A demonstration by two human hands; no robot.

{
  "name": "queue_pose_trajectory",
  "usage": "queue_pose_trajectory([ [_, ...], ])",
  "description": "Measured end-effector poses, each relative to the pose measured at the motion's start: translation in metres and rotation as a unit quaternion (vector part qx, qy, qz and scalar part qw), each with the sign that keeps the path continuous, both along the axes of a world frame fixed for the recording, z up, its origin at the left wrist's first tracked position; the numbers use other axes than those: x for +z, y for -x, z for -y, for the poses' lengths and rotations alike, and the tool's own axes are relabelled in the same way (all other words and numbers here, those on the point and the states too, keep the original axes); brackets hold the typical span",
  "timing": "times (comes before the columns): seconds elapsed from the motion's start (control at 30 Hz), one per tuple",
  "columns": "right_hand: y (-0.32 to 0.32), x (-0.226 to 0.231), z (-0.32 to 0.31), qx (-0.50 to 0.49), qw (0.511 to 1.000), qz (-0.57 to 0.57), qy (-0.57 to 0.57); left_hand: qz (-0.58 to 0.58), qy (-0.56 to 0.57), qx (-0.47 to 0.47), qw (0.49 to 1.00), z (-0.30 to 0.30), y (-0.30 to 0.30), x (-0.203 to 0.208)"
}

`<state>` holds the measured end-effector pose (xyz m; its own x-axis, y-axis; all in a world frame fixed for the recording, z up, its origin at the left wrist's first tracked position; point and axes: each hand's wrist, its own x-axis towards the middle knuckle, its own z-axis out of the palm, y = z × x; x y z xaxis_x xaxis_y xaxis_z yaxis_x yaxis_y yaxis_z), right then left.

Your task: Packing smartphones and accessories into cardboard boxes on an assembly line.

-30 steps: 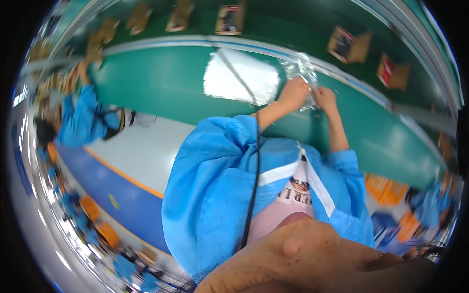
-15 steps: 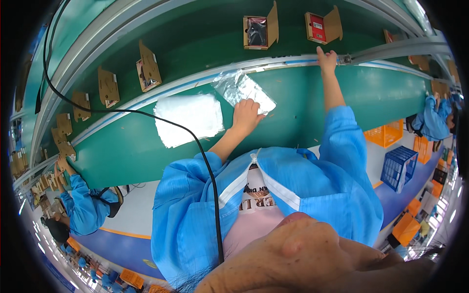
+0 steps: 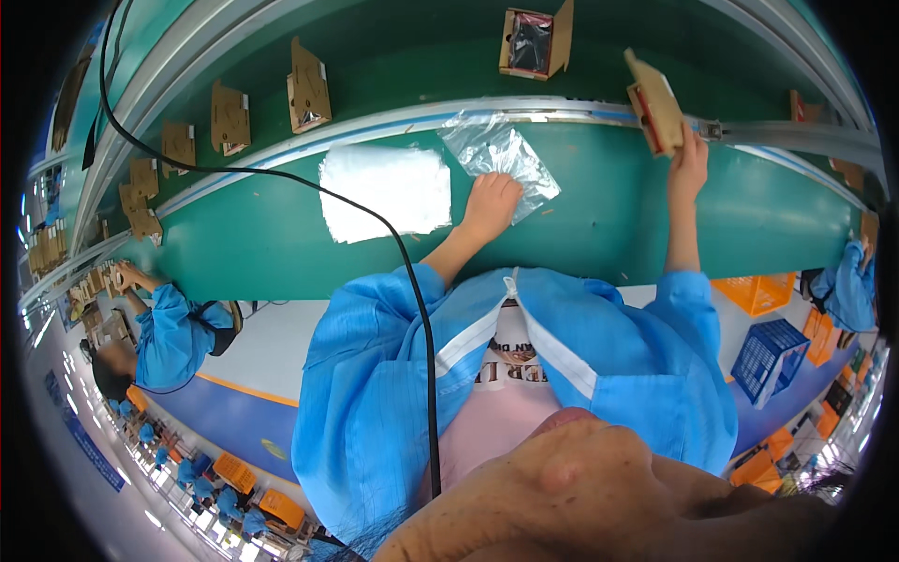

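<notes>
My right hand (image 3: pixel 689 161) grips the near edge of a small brown cardboard box (image 3: pixel 661 110) with its lid up. The box is tilted over the rail between the conveyor and the bench, and a strip of red shows inside it. My left hand (image 3: pixel 491 204) is closed on the near edge of a clear plastic bag (image 3: pixel 532 173) lying flat on the green bench. Left of that hand is a stack of white translucent bags (image 3: pixel 384 197). Another open box (image 3: pixel 530 47), with a dark wrapped item inside, stands on the conveyor.
More open boxes (image 3: pixel 309 86) line the conveyor (image 3: pixel 403 66) to the left. A metal rail (image 3: pixel 787 139) crosses at the right. A black cable (image 3: pixel 393 225) hangs across the view. Co-workers (image 3: pixel 173 332) are at both ends. Blue (image 3: pixel 770 361) and orange crates (image 3: pixel 757 294) stand at the right.
My right hand has taken the box with the red contents off the conveyor and brought it nearer, tilted. My left hand stays at the clear bag, its fingers now more curled on it.
</notes>
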<state>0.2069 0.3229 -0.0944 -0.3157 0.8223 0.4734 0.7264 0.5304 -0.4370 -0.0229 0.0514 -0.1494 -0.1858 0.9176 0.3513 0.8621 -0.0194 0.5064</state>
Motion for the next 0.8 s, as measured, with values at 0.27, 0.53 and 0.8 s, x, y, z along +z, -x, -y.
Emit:
queue_pose_trajectory([
  [0.27, -0.026, 0.008, 0.127, 0.114, 0.974, 0.163, -0.107, -0.016, -0.011, -0.005, 1.000, 0.002, -0.002, 0.003],
  [0.53, -0.072, -0.008, 0.100, -0.089, 0.963, -0.182, 0.177, -0.026, -0.024, -0.003, 0.999, 0.009, -0.005, 0.000],
  [0.8, -0.076, -0.006, 0.126, 0.047, 0.938, 0.188, 0.288, -0.026, -0.054, -0.004, 0.998, 0.007, -0.003, 0.005],
])
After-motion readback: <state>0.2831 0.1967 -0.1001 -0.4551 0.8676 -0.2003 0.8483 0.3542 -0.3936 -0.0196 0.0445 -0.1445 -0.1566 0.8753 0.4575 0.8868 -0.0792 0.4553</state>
